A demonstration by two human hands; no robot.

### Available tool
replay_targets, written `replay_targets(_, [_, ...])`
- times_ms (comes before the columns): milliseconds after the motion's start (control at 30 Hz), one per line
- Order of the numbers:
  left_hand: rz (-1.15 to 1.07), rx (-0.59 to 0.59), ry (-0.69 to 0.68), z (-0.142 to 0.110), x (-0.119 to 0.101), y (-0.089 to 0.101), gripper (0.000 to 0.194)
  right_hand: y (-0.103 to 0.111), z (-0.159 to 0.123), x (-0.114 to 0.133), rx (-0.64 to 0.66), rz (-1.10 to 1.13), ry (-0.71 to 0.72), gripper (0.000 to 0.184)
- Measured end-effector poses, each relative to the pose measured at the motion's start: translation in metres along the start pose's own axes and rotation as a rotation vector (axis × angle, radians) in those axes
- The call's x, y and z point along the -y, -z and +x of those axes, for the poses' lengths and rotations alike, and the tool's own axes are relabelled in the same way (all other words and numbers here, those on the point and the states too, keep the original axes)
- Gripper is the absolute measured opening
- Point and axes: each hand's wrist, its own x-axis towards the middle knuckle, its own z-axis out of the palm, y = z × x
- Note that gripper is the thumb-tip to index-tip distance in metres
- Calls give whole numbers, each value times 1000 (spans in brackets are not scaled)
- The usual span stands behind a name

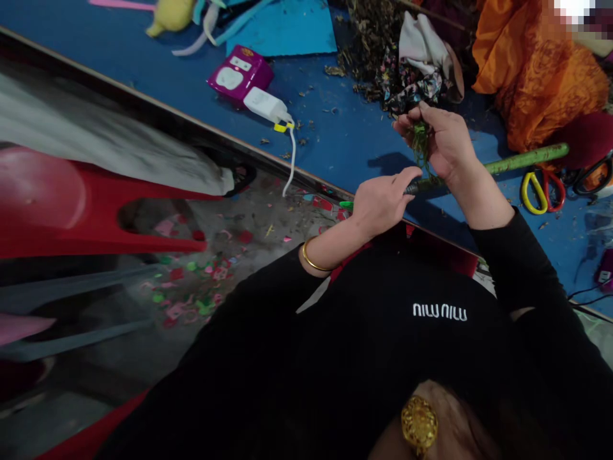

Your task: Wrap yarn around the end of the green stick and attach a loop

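My left hand (383, 201), with a gold bangle at its wrist, is closed round the dark end of a long green stick (524, 158). The stick runs off to the right beneath my right wrist, just above the blue tabletop. A small bunch of thin green strands (420, 144) hangs from the curled fingers of my right hand (447, 137), close above the stick. Whether the strands are joined to the stick I cannot tell. Beyond my right hand lies a crumpled floral cloth (416, 80).
Yellow-and-red-handled scissors (543, 190) lie at the right, near orange cloth (541, 83). Dry brown leaves (366, 45) are heaped at the back. A purple power socket (242, 75) holds a white plug (265, 104). A red chair (62, 198) stands left; scraps litter the floor.
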Motion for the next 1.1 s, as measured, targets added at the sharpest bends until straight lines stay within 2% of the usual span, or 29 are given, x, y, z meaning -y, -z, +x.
replay_targets(167, [-15, -29, -117, -1, 11, -11, 40, 9, 5, -11, -11, -18, -26, 47])
replay_targets(300, [-31, -86, -142, 0, 16, -18, 38, 6, -6, 1, -24, -78, -109, 37])
replay_targets(400, [-59, -111, -140, 0, 17, -20, 36, 4, -21, 22, -56, -171, -177, 29])
replay_targets(533, [-88, -132, -126, -2, 15, -22, 34, 17, -39, 53, -69, -278, -157, 28])
replay_targets(667, [-103, -164, -143, -1, 16, -24, 32, 41, -56, 83, -9, -646, -149, 29])
replay_targets(767, [-73, -218, -177, -1, 18, -27, 30, 63, -74, 110, 86, -927, -224, 16])
replay_targets(833, [-57, -240, -193, 0, 19, -29, 29, 80, -89, 130, 90, -1028, -249, 10])
replay_targets(967, [-69, -223, -188, 0, 21, -31, 29, 117, -116, 166, -71, -1195, -157, 15])
replay_targets(1100, [-79, -196, -161, 0, 21, -29, 30, 140, -133, 183, -436, -1186, 22, 31])
